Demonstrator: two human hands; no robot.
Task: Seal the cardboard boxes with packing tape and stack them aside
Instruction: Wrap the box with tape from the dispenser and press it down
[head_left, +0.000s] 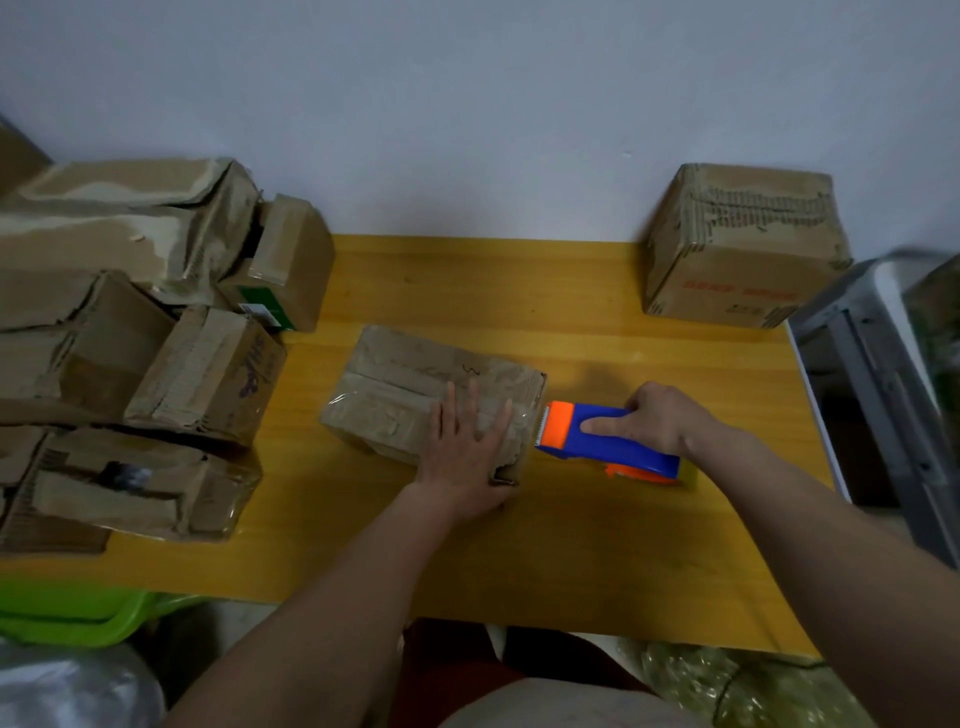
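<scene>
A flat, worn cardboard box (395, 395) lies in the middle of the yellow table (597, 545), with shiny clear tape along its top. My left hand (465, 457) presses flat on the box's near right part, fingers spread. My right hand (660, 421) grips a blue and orange tape dispenser (602, 441) resting on the table just right of the box, its toothed orange end almost at the box's right edge. A pile of several taped boxes (130, 338) fills the table's left side.
A taller cardboard box (737, 260) with red print stands at the back right against the white wall. A grey metal frame (872, 374) borders the table's right edge. A green plastic bin (67, 613) sits below the table's left front corner.
</scene>
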